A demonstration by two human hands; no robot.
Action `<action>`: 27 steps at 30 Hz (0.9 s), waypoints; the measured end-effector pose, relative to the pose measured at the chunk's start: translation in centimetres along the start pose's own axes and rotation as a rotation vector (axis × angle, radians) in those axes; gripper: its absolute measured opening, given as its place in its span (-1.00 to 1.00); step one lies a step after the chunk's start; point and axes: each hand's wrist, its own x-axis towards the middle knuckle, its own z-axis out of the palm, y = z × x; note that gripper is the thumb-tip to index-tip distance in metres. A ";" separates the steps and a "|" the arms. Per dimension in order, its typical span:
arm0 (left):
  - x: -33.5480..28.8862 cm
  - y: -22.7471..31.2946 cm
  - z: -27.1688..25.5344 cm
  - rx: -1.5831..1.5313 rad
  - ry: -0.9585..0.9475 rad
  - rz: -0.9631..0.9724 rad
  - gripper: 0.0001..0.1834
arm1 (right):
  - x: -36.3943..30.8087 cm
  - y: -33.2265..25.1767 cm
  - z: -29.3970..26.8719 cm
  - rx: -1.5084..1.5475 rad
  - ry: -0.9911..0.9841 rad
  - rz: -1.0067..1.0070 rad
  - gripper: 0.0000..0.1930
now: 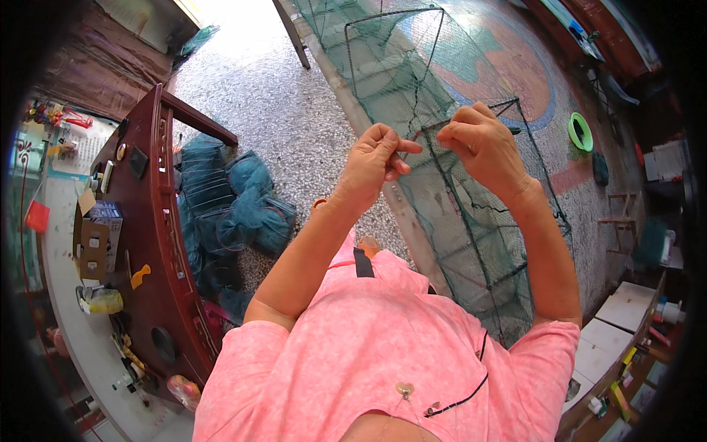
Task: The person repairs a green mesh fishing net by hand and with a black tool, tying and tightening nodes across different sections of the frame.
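Above a long green mesh net [460, 228] with black rectangular frames [395, 16], the left hand [372, 162] and right hand [479, 144] are each pressing fingertips together; whether they're pinching anything, I cannot tell. The mesh is probably handling light and limp, its stiff frames offering firmer hold.

I take this for a home doubling as a net workshop: small household items [101, 300] on the red counter [149, 221] at nine o'clock, bundled nets [254, 190] beside it, framed net [454, 214] at one, basin [571, 137] at two.
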 end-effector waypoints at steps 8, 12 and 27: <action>1.1 -2.5 -1.1 -0.265 -0.064 -0.079 -0.86 | 1.0 -1.7 1.9 0.240 0.131 -0.048 -0.88; 0.8 -2.9 -0.4 -0.292 0.010 -0.102 -0.86 | 0.7 -1.5 3.3 0.214 0.052 -0.041 -0.90; 1.2 -5.1 0.5 0.158 -0.044 0.360 -0.74 | 4.7 -10.8 1.4 0.469 0.163 -0.290 -0.94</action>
